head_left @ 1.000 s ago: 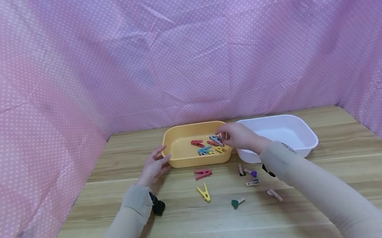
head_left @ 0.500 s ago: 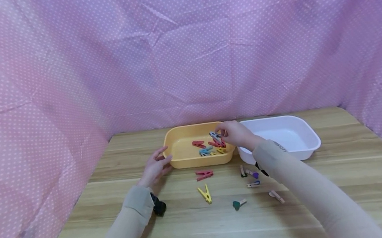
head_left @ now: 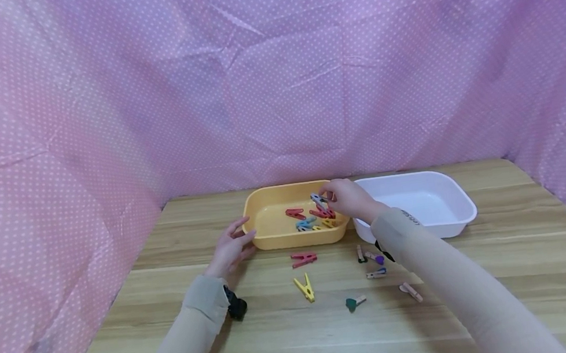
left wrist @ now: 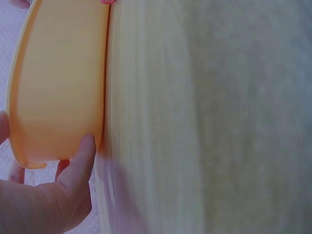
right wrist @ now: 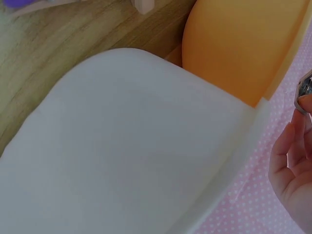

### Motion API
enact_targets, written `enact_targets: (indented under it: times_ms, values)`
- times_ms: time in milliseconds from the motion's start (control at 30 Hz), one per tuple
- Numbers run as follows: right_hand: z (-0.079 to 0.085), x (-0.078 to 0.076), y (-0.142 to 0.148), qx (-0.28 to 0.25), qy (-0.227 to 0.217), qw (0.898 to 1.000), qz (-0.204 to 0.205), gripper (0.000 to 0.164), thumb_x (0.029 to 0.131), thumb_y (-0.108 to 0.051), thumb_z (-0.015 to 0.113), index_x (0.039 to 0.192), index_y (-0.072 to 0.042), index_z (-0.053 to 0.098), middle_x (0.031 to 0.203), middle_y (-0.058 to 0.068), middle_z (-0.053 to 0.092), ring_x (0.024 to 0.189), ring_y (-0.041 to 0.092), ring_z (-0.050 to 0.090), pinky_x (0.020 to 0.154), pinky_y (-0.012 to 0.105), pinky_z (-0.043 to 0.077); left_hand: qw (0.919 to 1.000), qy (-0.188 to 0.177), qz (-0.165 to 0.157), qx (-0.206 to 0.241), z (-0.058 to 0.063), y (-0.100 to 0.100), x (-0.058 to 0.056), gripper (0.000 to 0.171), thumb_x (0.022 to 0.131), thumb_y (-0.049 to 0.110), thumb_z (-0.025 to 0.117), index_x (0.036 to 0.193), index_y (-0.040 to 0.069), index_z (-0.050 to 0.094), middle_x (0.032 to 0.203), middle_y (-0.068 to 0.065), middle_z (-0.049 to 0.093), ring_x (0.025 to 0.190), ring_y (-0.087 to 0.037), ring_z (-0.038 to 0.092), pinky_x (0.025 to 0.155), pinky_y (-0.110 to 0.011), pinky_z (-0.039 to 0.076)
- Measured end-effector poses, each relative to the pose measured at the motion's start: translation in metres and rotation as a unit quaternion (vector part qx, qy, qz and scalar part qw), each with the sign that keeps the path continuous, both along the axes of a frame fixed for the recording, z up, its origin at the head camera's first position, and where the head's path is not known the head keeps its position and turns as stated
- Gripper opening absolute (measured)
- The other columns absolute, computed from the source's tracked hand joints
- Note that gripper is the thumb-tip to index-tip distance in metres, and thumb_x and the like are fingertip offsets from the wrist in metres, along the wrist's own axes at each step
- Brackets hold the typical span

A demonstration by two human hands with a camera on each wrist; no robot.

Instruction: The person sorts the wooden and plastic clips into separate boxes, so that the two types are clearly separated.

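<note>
While left grip (head_left: 230, 248) stays spread, touching tray (head_left: 298, 240), right grip (head_left: 347, 197) still pinches grey clothespin (head_left: 317, 199)

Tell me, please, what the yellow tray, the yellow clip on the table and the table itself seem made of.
Yellow tray: probably plastic, with smooth rounded corners and a soft sheen. Yellow clip: likely plastic too, being evenly coloured; finish unclear. Table: wood or laminate, showing pale grain, slightly glossy.
</note>
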State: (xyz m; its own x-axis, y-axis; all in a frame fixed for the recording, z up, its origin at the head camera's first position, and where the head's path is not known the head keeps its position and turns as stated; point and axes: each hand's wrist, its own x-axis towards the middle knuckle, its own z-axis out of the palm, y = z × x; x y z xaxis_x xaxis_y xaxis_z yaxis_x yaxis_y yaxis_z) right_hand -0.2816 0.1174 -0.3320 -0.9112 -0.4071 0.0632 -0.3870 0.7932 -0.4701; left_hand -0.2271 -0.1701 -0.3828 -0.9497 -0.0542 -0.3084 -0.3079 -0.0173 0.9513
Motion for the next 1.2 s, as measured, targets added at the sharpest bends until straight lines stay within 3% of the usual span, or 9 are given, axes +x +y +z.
enact_targets:
  times_ms: [333,700,967,1200]
  values:
    - [-0.004,0.002,0.001,0.019,-0.013,1.0,0.01,0.033,0.087,-0.009,0.066,0.119,-0.004,0.06,0.095,0.009,0.062,0.079,0.021,0.056,0.068,0.031,0.051,1.0,-0.003,0.002,0.001,0.001,0.001,0.001,0.054,0.095,0.007,0.055,0.145,0.014,0.037,0.133,-0.018,0.039,0.101,-0.019,0.054,0.087,-0.031,0.05]
    - [0.006,0.014,-0.002,-0.002,0.004,1.0,0.029,0.032,0.087,-0.012,0.067,0.118,-0.004,0.061,0.094,0.008,0.062,0.081,0.02,0.056,0.07,0.032,0.051,1.0,-0.005,0.0,-0.004,0.001,0.001,0.001,0.054,0.095,0.007,0.055,0.146,0.015,0.037,0.137,-0.019,0.037,0.108,-0.022,0.052,0.095,-0.035,0.048]
    - [0.008,0.026,-0.004,-0.013,0.029,0.998,0.06,0.031,0.087,-0.011,0.067,0.117,-0.003,0.062,0.098,0.012,0.065,0.089,0.028,0.06,0.077,0.037,0.052,1.0,0.0,0.001,0.002,0.001,0.002,0.001,0.054,0.096,0.006,0.054,0.146,0.013,0.035,0.137,-0.02,0.034,0.116,-0.027,0.047,0.101,-0.041,0.043]
    - [0.006,0.035,-0.006,-0.022,0.031,0.996,0.076,0.029,0.086,-0.011,0.067,0.114,-0.004,0.063,0.096,0.01,0.064,0.083,0.019,0.055,0.074,0.034,0.051,1.0,0.001,0.004,0.007,0.0,0.002,0.0,0.053,0.096,0.006,0.054,0.145,0.014,0.037,0.137,-0.02,0.035,0.117,-0.028,0.047,0.104,-0.044,0.041]
